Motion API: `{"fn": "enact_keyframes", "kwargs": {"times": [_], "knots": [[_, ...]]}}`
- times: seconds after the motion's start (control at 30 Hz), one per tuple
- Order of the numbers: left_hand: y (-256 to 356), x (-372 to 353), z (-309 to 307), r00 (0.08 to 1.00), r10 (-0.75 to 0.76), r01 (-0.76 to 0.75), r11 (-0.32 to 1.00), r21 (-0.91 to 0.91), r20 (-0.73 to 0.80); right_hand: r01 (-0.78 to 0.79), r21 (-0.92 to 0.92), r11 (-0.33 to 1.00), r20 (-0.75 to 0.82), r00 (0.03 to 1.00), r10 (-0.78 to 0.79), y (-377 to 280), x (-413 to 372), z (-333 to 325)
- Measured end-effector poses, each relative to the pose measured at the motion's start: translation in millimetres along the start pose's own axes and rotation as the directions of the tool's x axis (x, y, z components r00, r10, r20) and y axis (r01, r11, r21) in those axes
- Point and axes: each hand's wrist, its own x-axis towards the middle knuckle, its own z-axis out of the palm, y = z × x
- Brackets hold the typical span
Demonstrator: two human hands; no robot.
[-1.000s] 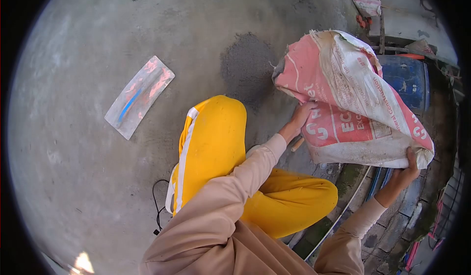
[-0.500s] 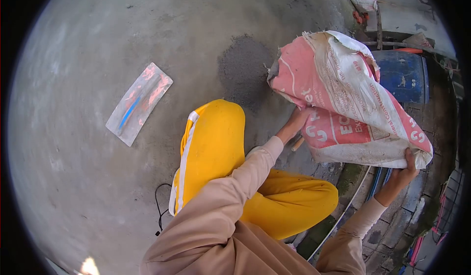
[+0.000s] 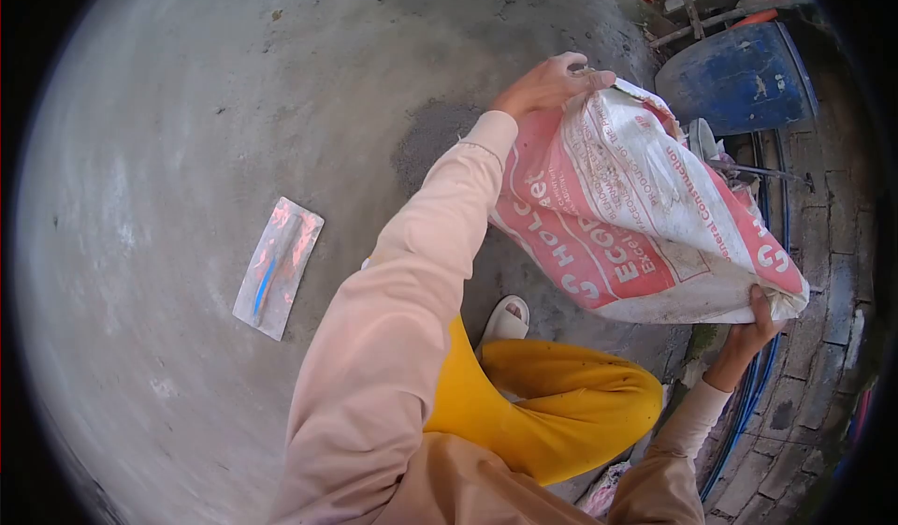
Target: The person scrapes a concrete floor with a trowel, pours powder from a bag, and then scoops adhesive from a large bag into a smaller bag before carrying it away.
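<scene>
A red and white cement sack (image 3: 617,216) hangs tilted in front of me, above the concrete floor. My left hand (image 3: 554,87) is closed on its upper edge, by the sack's open mouth. Down at the lower right corner, my right hand (image 3: 748,340) grips the gathered end of the sack. Whatever is inside the sack is hidden. A patch of dark grey powder (image 3: 426,141) lies on the floor just left of the sack, partly covered by my left arm. Farther left rests a flat rectangular trowel (image 3: 279,268) with a blue mark on its handle.
A blue plastic drum (image 3: 739,76) lies behind the sack at the upper right. Blue hoses (image 3: 748,399) run along the brick paving (image 3: 804,413) on the right. Wooden sticks (image 3: 690,6) lean near the drum. My sandalled foot (image 3: 505,319) is below the sack.
My left hand has moved from the sack's lower left side up to its upper edge. My right hand keeps its corner. The view has shifted, and a foot now shows.
</scene>
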Motion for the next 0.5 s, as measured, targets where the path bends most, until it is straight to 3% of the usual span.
{"fn": "enact_keyframes", "kwargs": {"times": [0.03, 0.1, 0.17, 0.2, 0.23, 0.3, 0.33, 0.43, 0.5], "knots": [[4, 9, -2, 0.920, -0.080, 0.151, 0.976, -0.160, 0.383, -0.008, -0.003, 1.000, -0.023, 1.000, 0.008, 6, -2, -2], [10, 8, -1, 0.874, -0.105, 0.154, 0.986, -0.064, 0.474, -0.072, -0.036, 0.997, -0.109, 0.992, 0.068, 23, -10, -10], [20, 1, 0, 0.954, 0.004, 0.031, 0.993, -0.111, 0.299, -0.121, -0.041, 0.992, -0.173, 0.979, 0.112, 44, -21, -25], [24, 1, -2, 0.936, 0.006, 0.079, 0.971, -0.227, 0.352, -0.185, -0.010, 0.983, -0.159, 0.970, 0.182, 54, -28, -34], [35, -1, 4, 0.924, -0.002, 0.093, 0.971, -0.219, 0.382, -0.251, 0.022, 0.968, -0.143, 0.957, 0.252, 65, -36, -43], [57, -20, 16, 0.948, 0.044, 0.059, 0.949, -0.309, 0.314, -0.306, 0.033, 0.952, -0.157, 0.939, 0.307, 89, -64, -69], [58, -30, 28, 0.942, 0.047, 0.018, 0.982, -0.188, 0.333, -0.376, 0.035, 0.926, -0.187, 0.908, 0.376, 105, -81, -82], [85, -72, 70, 0.947, 0.130, -0.080, 0.981, -0.177, 0.294, -0.511, 0.058, 0.857, -0.267, 0.819, 0.507, 147, -134, -114], [101, -102, 99, 0.918, 0.181, -0.136, 0.980, -0.148, 0.353, -0.616, 0.130, 0.777, -0.248, 0.738, 0.627, 175, -174, -140]]}}
